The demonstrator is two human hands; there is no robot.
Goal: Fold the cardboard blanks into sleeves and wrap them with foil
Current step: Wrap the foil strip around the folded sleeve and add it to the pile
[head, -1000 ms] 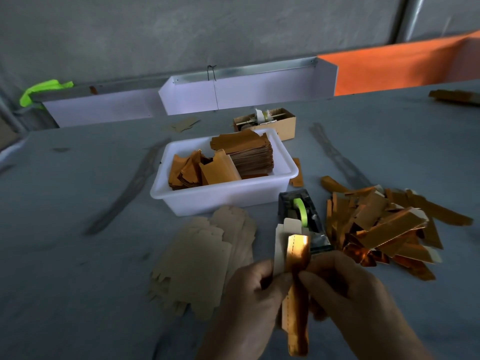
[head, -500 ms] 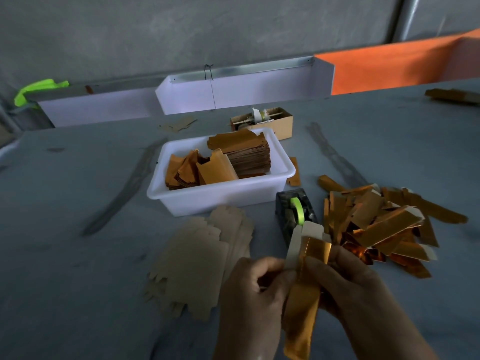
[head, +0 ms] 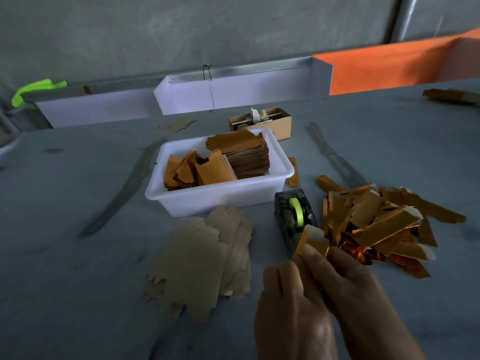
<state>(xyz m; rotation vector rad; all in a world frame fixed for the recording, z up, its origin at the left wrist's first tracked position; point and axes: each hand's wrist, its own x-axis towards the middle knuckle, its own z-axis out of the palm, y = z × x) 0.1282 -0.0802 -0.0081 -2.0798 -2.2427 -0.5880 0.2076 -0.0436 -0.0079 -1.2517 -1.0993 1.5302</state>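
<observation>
Wrapping is the step in hand: your left hand (head: 285,305) and right hand (head: 355,294) both pinch the half-foiled sleeve (head: 313,241) just before the tape dispenser (head: 294,216), so next smooth the foil and tape its seam.

Both hands working low in frame, around five o'clock. Left hand (head: 288,305) showing its back to camera, fingers curling toward one o'clock, gripping sleeve (head: 313,241) from left. Right hand (head: 355,294) lying alongside, touching left, thumb stretching to eleven o'clock, pinching same sleeve. Wrists running off bottom edge.
</observation>
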